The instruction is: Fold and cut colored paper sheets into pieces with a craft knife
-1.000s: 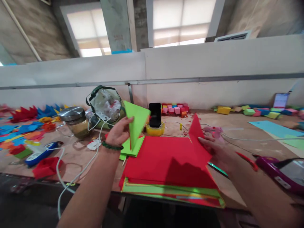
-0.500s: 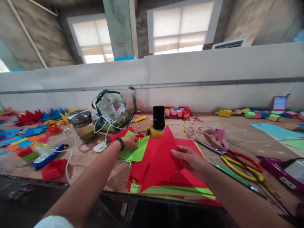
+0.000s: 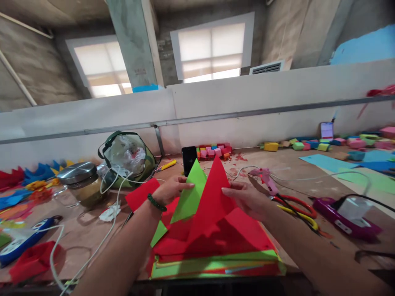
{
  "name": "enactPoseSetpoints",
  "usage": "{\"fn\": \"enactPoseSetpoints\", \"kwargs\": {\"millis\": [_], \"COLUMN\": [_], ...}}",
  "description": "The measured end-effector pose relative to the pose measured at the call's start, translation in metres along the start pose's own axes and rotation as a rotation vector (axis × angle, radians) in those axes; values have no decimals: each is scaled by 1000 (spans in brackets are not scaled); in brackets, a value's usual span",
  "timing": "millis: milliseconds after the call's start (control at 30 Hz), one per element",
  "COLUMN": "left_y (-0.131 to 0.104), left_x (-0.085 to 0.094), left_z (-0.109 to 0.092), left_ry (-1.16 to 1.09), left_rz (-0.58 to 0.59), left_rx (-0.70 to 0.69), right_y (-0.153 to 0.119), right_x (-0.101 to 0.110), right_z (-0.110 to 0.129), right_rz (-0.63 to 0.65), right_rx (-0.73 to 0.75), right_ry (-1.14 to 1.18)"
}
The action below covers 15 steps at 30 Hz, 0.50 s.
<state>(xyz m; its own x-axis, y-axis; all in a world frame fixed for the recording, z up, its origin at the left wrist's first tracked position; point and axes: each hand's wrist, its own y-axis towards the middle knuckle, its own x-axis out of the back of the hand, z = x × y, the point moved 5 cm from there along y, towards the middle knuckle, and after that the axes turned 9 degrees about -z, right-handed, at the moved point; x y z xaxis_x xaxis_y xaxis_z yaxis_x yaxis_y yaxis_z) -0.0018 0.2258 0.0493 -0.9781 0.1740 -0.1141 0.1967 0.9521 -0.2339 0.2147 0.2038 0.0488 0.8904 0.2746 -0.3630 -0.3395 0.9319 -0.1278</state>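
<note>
My left hand point(image 3: 170, 190), with a dark green bead bracelet on its wrist, pinches a green folded paper triangle point(image 3: 190, 193) by its left edge. My right hand point(image 3: 247, 199) holds a red folded paper triangle point(image 3: 212, 193) by its right edge, thumb in front. Both points face up, and the red triangle overlaps part of the green one. Below them lies a stack of red and green paper sheets point(image 3: 216, 263). Left of the stack are a red paper piece point(image 3: 142, 194) and a smaller green piece point(image 3: 159, 234), partly behind my left forearm.
A phone point(image 3: 189, 160) stands behind the stack. To the right lie a pink glue gun point(image 3: 266, 179), scissors point(image 3: 300, 207) and a purple power strip point(image 3: 345, 220). On the left are a lidded glass jar point(image 3: 82, 187), a bag point(image 3: 131, 158), white cables and a blue power strip point(image 3: 26, 240).
My left hand has lifted the green triangle off the table and brought it right, beside the red one. My right hand still holds the red triangle. The view has turned right.
</note>
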Motion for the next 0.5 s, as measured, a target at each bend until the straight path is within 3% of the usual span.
{"fn": "enactPoseSetpoints", "kwargs": {"millis": [100, 200, 500], "left_y": [6, 12, 33], "left_x": [-37, -51, -18], "left_z": [12, 21, 43], "left_ry": [-83, -174, -464], "left_rz": [83, 117, -62], "left_rx": [15, 26, 20], "right_y": [9, 15, 26], "right_x": [10, 29, 79], "right_z": [-4, -8, -4], "right_rz": [-41, -110, -269], "right_rx": [-31, -32, 169], "right_ry": [-3, -7, -131]}}
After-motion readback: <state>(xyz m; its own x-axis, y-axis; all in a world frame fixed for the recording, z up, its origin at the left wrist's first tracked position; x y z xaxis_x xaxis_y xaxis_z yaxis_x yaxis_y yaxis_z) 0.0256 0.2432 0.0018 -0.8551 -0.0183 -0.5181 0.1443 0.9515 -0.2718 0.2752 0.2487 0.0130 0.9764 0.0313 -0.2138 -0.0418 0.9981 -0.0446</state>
